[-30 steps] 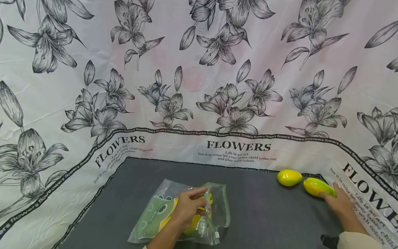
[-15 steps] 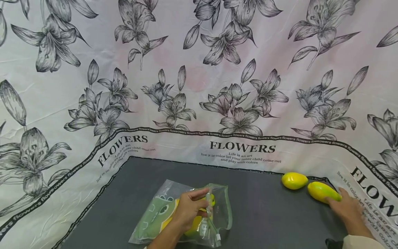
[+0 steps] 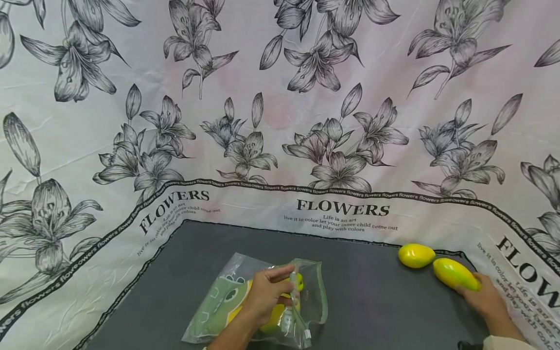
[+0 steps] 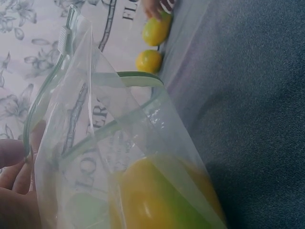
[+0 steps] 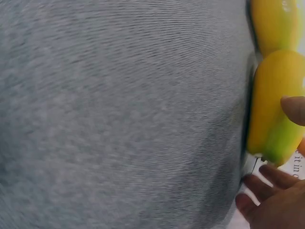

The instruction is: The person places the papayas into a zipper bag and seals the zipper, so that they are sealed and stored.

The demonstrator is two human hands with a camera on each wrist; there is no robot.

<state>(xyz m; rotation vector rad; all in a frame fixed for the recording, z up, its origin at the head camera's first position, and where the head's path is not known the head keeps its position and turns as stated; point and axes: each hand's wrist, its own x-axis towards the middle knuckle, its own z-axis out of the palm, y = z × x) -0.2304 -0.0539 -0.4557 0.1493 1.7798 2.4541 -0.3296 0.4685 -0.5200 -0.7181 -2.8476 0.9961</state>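
At the right back edge, my right hand (image 3: 488, 297) pinches the end of a yellow-green mango (image 3: 455, 273). In the right wrist view the thumb (image 5: 294, 109) lies on its side, and several fingers spread below its tip. A second mango (image 3: 416, 256) lies just beyond it, to the left. My left hand (image 3: 261, 297) pinches the mouth of a clear zip bag (image 3: 316, 291) with green edging and a green cartoon print. The bag's mouth gapes in the left wrist view, with a yellow-green fruit (image 4: 152, 195) inside.
A dark grey cloth surface (image 3: 363, 291) lies beneath everything. Around it hangs a white sheet (image 3: 245, 209) with black flower drawings and lettering, rising like a wall behind and at both sides. The bag's slider (image 3: 307, 334) sits near the front edge.
The view has shifted slightly, moving everything a little to the right. My right hand has slid lower around the mango's end, which sits slightly nearer to me. My left hand keeps its hold on the bag.
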